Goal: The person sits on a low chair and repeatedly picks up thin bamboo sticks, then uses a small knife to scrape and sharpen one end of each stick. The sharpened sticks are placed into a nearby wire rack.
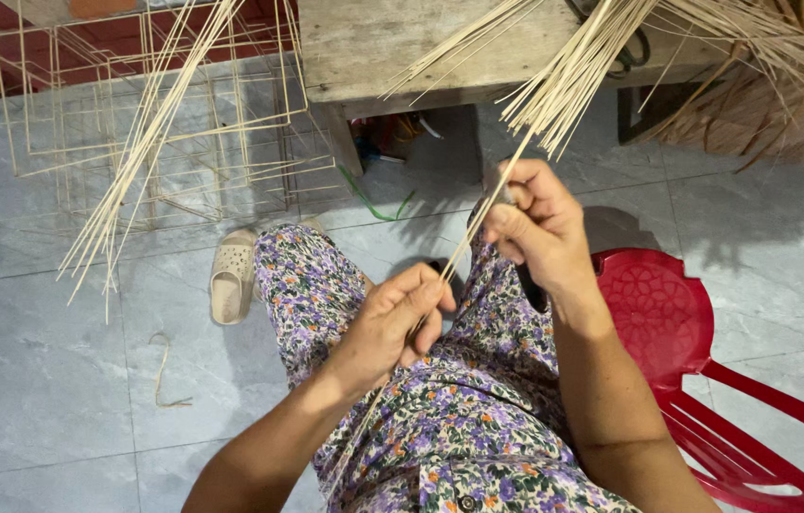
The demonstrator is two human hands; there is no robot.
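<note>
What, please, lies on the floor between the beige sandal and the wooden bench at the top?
In the head view, between the beige sandal and the wooden bench lie grey floor tiles and a thin green strip; the stick frames stand to the left.

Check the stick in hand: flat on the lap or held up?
Held up: both hands pinch the thin stick slanting above the lap.

The thin strip (478, 223) looks like pale, matt split bamboo — smooth and dry. The chair (696, 380) is glossy red plastic; the worktop (392, 47) is rough, weathered grey wood — the floor (50, 380) polished grey tile; the trousers (459, 418) soft floral cloth.
</note>
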